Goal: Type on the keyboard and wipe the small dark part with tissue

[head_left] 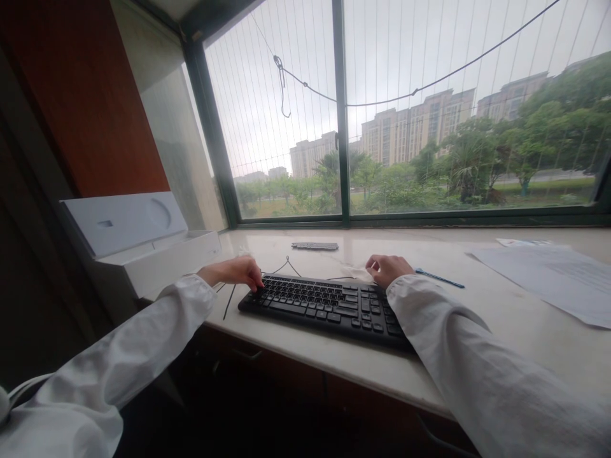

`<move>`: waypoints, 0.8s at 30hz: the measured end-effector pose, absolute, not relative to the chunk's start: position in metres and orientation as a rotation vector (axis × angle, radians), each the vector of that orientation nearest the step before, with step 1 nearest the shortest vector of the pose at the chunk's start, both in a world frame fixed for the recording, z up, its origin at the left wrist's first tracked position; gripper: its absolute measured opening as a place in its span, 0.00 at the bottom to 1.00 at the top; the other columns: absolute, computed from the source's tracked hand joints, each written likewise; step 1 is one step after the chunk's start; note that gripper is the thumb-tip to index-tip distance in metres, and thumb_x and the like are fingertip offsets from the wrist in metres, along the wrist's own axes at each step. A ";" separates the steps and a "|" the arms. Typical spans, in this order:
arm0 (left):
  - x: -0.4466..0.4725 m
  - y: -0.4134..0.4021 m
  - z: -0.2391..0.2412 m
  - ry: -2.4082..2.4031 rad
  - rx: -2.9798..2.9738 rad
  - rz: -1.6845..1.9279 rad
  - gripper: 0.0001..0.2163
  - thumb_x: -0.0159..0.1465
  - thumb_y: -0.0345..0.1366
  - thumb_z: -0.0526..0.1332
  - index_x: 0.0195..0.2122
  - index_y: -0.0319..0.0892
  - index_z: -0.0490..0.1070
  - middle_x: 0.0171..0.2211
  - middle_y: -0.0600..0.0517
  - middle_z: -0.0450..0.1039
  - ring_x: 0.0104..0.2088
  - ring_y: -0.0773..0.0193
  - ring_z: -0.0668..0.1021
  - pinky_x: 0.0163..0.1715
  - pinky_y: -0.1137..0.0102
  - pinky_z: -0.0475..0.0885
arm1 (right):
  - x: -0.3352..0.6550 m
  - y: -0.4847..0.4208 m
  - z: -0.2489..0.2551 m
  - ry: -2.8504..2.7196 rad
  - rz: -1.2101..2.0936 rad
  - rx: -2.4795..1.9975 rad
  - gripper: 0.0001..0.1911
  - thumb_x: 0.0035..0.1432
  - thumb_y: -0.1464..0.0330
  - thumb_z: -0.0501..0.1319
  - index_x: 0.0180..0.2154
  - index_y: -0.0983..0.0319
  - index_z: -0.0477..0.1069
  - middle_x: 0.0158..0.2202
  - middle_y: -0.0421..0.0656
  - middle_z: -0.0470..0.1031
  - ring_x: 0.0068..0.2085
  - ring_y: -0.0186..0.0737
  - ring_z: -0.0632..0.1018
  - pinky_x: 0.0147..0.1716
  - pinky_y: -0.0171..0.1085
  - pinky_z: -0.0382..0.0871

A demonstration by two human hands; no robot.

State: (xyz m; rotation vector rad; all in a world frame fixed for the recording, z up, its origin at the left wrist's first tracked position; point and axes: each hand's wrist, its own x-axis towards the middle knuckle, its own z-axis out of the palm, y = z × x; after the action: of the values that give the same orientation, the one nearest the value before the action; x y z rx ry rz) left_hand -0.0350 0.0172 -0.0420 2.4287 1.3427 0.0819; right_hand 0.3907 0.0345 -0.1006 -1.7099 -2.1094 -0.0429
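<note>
A black keyboard (329, 308) lies on a pale marble counter (501, 331) under a window. My left hand (236, 271) rests at the keyboard's far left corner, fingers curled down onto the edge keys. My right hand (387, 268) sits at the keyboard's far right corner, fingers curled, touching a crumpled clear wrapper (356, 272) just behind the keyboard. Whether it grips the wrapper I cannot make out. A thin black cable (281, 267) runs behind the keyboard and off its left side.
An open white box (143, 245) with its lid raised stands at the left end. A small grey strip (315, 245) lies near the window. A blue pen (439, 278) and white paper sheets (548, 280) lie to the right. The counter's front edge drops to dark drawers.
</note>
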 end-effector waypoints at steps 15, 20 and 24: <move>-0.040 0.023 -0.054 1.624 2.198 0.134 0.16 0.47 0.46 0.71 0.32 0.41 0.81 0.28 0.51 0.77 0.30 0.63 0.76 0.30 0.73 0.68 | 0.389 0.029 -0.096 -2.119 -0.055 -1.731 0.10 0.56 0.66 0.56 0.37 0.56 0.76 0.37 0.40 0.81 0.40 0.43 0.78 0.41 0.40 0.63; -0.039 0.033 -0.054 1.738 2.063 -0.013 0.21 0.42 0.50 0.72 0.22 0.41 0.65 0.19 0.58 0.57 0.20 0.71 0.59 0.20 0.72 0.52 | 0.391 0.034 -0.099 -2.126 -0.056 -1.721 0.11 0.56 0.65 0.56 0.37 0.56 0.76 0.36 0.40 0.81 0.39 0.43 0.78 0.40 0.40 0.64; -0.038 0.039 -0.050 1.682 2.105 -0.221 0.24 0.46 0.50 0.68 0.21 0.43 0.52 0.17 0.59 0.47 0.20 0.71 0.51 0.22 0.69 0.46 | 0.392 0.037 -0.101 -2.112 -0.074 -1.721 0.11 0.55 0.65 0.56 0.37 0.56 0.76 0.36 0.40 0.81 0.39 0.43 0.78 0.40 0.40 0.64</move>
State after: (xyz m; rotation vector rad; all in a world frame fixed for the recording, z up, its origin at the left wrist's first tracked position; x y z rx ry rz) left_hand -0.0381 0.0389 -0.0496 2.1052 1.6821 -0.2213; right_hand 0.3919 0.0367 -0.1012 -1.7210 -2.1121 -0.0742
